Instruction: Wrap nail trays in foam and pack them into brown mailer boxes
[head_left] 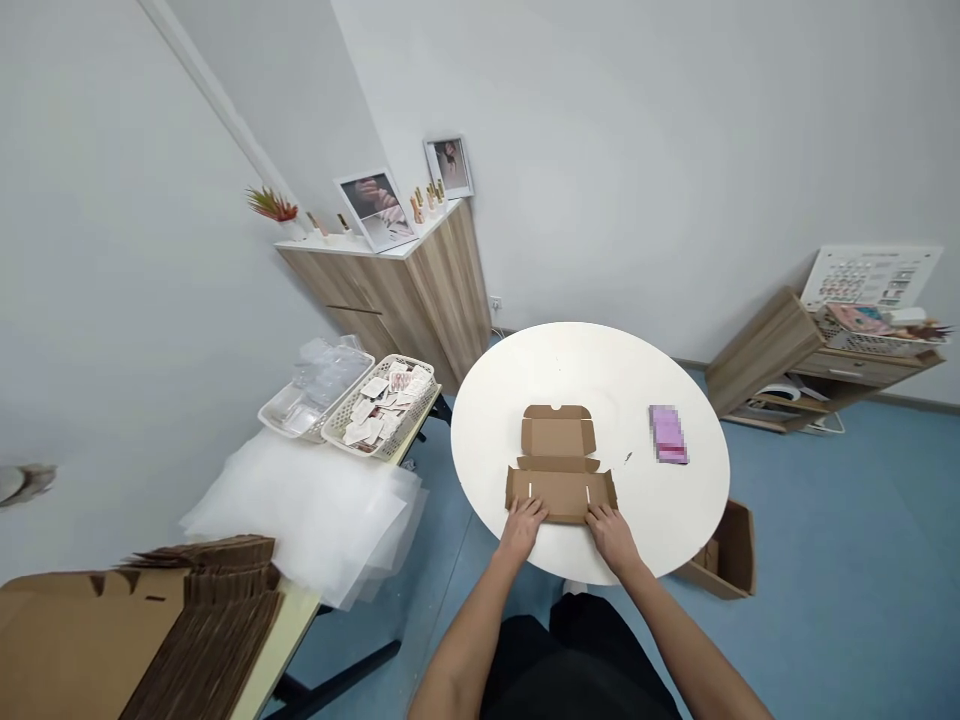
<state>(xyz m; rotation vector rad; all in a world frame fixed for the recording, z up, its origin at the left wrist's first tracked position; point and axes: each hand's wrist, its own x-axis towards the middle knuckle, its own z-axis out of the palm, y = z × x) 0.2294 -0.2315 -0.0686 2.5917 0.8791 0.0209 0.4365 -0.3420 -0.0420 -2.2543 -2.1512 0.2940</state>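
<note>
A brown cardboard box blank (559, 438) lies unfolded on the round white table (622, 365), its side flaps partly raised. My left hand (523, 527) is at the near left edge of the cardboard, its fingers bent over that edge. At the near right edge my right hand (611, 535) has its fingers on the cardboard in the same way. Both hands grip the near flap, thumbs largely hidden. To the right on the table rests a pink and purple packet (668, 434), blurred.
On the left side table are stacked flat cardboard (225, 630), translucent sheets (300, 500), a basket of small packets (386, 405) and a tray of clear plastic (315, 385). An open carton (731, 550) stands on the floor right of the table.
</note>
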